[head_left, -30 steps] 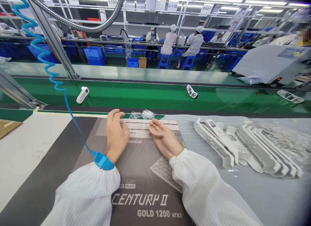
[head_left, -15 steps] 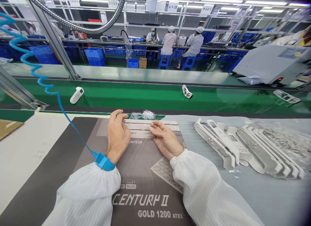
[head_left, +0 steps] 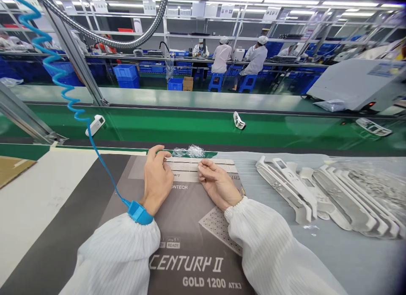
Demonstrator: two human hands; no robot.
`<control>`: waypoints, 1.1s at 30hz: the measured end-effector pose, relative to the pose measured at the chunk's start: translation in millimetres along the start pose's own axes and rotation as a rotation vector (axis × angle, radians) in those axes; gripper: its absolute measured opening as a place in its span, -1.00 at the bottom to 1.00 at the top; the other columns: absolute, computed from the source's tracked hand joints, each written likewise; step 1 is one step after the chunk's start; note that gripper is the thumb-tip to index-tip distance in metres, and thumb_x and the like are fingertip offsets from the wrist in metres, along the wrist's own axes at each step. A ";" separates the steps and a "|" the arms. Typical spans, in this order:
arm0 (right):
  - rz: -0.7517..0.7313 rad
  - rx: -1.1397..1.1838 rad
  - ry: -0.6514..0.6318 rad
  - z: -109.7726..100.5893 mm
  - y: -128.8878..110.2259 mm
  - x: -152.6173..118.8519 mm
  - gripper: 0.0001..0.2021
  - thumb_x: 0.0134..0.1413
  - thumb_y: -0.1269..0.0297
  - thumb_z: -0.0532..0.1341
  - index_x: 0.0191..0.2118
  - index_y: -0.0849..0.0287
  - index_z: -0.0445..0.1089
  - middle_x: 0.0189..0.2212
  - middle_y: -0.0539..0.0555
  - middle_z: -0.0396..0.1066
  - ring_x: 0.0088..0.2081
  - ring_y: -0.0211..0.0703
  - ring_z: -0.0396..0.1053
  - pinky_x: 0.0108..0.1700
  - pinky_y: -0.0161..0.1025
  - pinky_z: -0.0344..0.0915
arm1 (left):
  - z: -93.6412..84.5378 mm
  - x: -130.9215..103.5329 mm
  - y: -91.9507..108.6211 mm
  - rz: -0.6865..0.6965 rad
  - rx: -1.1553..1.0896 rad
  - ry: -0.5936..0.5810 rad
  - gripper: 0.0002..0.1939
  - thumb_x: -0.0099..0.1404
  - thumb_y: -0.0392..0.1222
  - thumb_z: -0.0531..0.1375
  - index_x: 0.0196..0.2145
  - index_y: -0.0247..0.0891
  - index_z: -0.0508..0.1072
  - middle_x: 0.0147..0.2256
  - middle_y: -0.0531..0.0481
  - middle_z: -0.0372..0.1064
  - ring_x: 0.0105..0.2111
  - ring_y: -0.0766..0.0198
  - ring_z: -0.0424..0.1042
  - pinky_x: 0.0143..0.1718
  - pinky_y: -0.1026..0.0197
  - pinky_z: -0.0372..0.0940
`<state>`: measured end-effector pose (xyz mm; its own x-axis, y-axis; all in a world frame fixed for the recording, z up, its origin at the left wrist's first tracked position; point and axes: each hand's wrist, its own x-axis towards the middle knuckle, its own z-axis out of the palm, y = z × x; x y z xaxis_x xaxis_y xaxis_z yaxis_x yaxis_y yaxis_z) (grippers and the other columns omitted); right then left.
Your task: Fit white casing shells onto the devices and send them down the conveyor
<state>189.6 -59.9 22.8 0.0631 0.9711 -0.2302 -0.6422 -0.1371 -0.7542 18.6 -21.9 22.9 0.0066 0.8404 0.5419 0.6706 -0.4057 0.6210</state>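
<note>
A flat dark printed sheet [head_left: 190,223] lettered "CENTURY II GOLD 1200" lies below both hands. Over its upper left part is my left hand [head_left: 157,176], fingers curled towards the far edge, a blue strap [head_left: 140,213] round its wrist; what its fingertips hold, if anything, is hidden. My right hand [head_left: 218,180] is over the upper right part, thumb and fingers pinched together; anything between them is too small to make out. The hands are apart, with a pale printed band [head_left: 187,164] of the sheet showing between them. Crumpled clear plastic [head_left: 194,150] lies just beyond.
White plastic shells [head_left: 285,187] and a clear bag of small parts [head_left: 374,185] lie at right. White devices [head_left: 95,125] sit on the green belt [head_left: 174,128]. A blue coiled cord [head_left: 70,98] hangs at left by a metal post [head_left: 74,53]. People sit at far benches.
The whole view has shifted slightly. The devices on the belt have moved a little left relative to the bench. Both hands keep almost the same pose.
</note>
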 end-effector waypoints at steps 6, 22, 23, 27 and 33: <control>-0.011 -0.015 -0.026 -1.1 -0.3 -0.3 -0.73 -0.26 0.38 0.50 -0.35 0.17 0.48 -0.40 -0.06 0.37 -0.43 -0.37 0.21 -0.38 -0.34 0.15 | 0.4 -0.9 0.0 0.012 -0.002 0.007 -0.67 0.12 -0.53 -0.01 -0.26 -0.28 0.43 0.03 -0.19 0.30 -0.18 0.18 0.45 -0.10 0.07 0.41; -0.010 0.001 -0.015 -1.6 1.2 1.2 -0.70 -0.31 0.37 0.52 -0.35 0.18 0.49 -0.40 -0.04 0.36 -0.43 -0.37 0.20 -0.39 -0.36 0.16 | 0.6 -1.4 -0.4 0.007 -0.005 0.007 -0.63 0.05 -0.57 -0.01 -0.27 -0.28 0.43 0.03 -0.18 0.30 -0.20 0.17 0.44 -0.15 0.07 0.39; -0.010 0.000 -0.017 -1.7 1.3 1.2 -0.70 -0.30 0.37 0.52 -0.35 0.18 0.49 -0.40 -0.04 0.36 -0.43 -0.37 0.19 -0.39 -0.36 0.15 | 0.5 -1.3 -0.3 0.010 -0.002 0.005 -0.62 0.04 -0.58 -0.01 -0.27 -0.28 0.43 0.03 -0.18 0.30 -0.20 0.17 0.44 -0.15 0.07 0.39; -0.011 -0.008 -0.021 -2.0 1.6 1.0 -0.70 -0.29 0.36 0.51 -0.34 0.18 0.49 -0.39 -0.04 0.35 -0.43 -0.37 0.19 -0.38 -0.35 0.15 | 0.9 -1.0 -0.6 0.003 -0.009 0.005 -0.63 0.05 -0.58 -0.01 -0.28 -0.29 0.43 0.04 -0.19 0.29 -0.19 0.17 0.44 -0.14 0.09 0.39; -0.011 -0.021 -0.024 -2.4 1.7 0.9 -0.68 -0.29 0.34 0.52 -0.32 0.19 0.49 -0.38 -0.05 0.32 -0.41 -0.37 0.16 -0.37 -0.37 0.14 | 0.3 -2.2 0.4 0.010 -0.004 -0.012 -0.63 0.04 -0.59 0.00 -0.28 -0.29 0.43 0.05 -0.17 0.29 -0.18 0.17 0.43 -0.16 0.08 0.38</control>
<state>190.4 -59.7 19.9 0.0513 0.9769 -0.2075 -0.6255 -0.1305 -0.7692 19.1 -23.8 21.8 0.0219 0.8405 0.5413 0.6673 -0.4155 0.6182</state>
